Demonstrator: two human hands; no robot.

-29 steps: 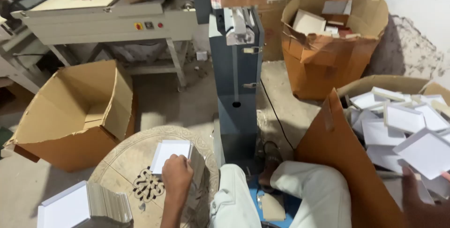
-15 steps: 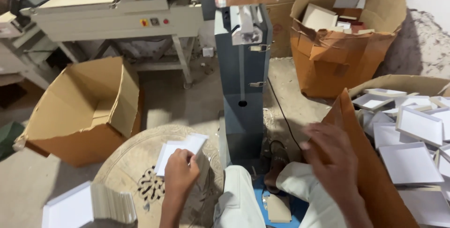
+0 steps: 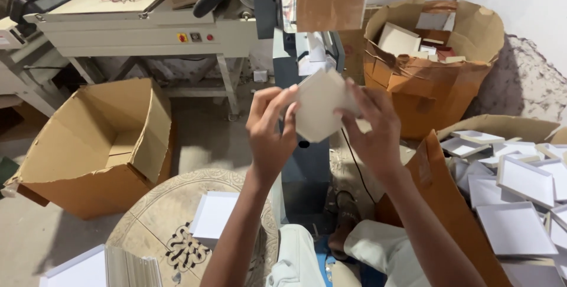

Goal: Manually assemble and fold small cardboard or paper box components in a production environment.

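Item 1: the pale square card (image 3: 319, 105). You hold it raised in front of the blue-grey machine column (image 3: 301, 163), tilted so 1 corner points down. Your left hand (image 3: 273, 129) pinches its left edge, fingers curled partly closed with the thumb on the near face. Your right hand (image 3: 369, 124) grips its right edge, fingers wrapped round the far side. 2 hands on opposite edges keep the thin piece flat and steady at the level of the column's head, it seems.

Item 2: white square piece (image 3: 214, 214), lying flat on the round patterned stool top (image 3: 159, 228), left of the column's foot and within reach.

Item 3: stack of flat white pieces (image 3: 106, 266), at the near left edge, further left of the column.

Item 4: open brown carton (image 3: 100, 145), well left of the column, flaps up, tipped with its mouth towards you; seemingly nothing inside.

Item 5: round brown cardboard bin (image 3: 434, 62), right of the column and behind it, holding loose card offcuts.

Item 6: brown carton (image 3: 514, 204), near right of the column, full of shallow white trays.

Item 7: cream bench machine (image 3: 147, 30), behind left of the column; on its front 1 small yellow square label and 2 small red buttons.
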